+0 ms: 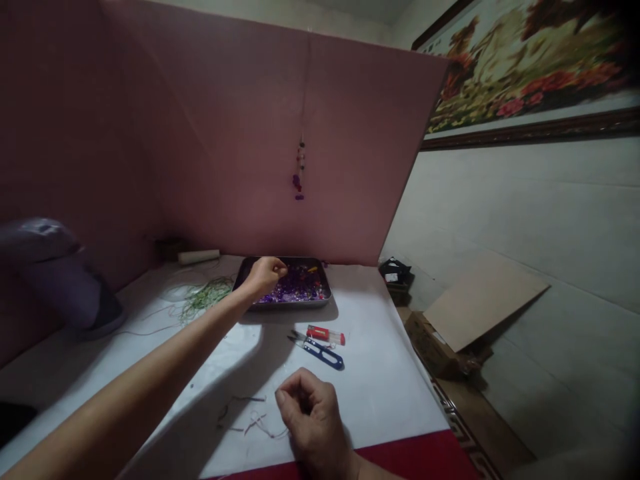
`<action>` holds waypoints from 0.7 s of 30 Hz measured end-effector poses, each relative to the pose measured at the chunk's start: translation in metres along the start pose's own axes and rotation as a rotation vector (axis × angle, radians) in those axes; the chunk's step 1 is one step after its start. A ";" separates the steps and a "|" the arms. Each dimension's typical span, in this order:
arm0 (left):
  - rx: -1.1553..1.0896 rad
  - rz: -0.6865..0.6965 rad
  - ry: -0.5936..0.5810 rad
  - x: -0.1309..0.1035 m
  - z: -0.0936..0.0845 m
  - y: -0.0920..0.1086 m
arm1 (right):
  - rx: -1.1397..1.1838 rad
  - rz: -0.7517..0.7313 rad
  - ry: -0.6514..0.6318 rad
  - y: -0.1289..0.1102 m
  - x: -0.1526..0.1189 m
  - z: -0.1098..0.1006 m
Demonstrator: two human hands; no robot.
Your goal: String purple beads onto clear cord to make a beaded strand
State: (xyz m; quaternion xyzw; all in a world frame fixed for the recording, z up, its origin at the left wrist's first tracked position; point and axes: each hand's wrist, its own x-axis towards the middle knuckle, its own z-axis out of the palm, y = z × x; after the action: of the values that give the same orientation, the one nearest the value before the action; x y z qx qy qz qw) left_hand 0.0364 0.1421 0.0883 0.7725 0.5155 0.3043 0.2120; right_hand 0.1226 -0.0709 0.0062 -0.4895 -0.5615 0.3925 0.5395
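My left hand reaches over a dark metal tray of small purple, clear and red beads. Its thumb and fingers are pinched together, and what is between them is too small to make out. My right hand is close to the table's front, its fingertips closed in a pinch. A thin beaded thread lies loosely on the white tabletop and runs up to this hand. Beyond the right hand are blue-handled thread snips and a red lighter.
Green cord lies tangled left of the tray, near a white roll. A purple object stands at the far left. A beaded string hangs against the pink panel. Cardboard leans beyond the table's right edge.
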 end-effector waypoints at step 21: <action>-1.470 -0.578 -0.440 -0.173 -0.004 -0.004 | -0.198 -0.210 0.128 -0.016 -0.003 -0.006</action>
State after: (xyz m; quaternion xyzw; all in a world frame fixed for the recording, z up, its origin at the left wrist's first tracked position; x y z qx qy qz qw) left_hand -0.0176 -0.0160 0.0449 0.3148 0.3098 0.3394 0.8305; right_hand 0.1268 -0.0779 0.0219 -0.5027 -0.6099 0.2446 0.5616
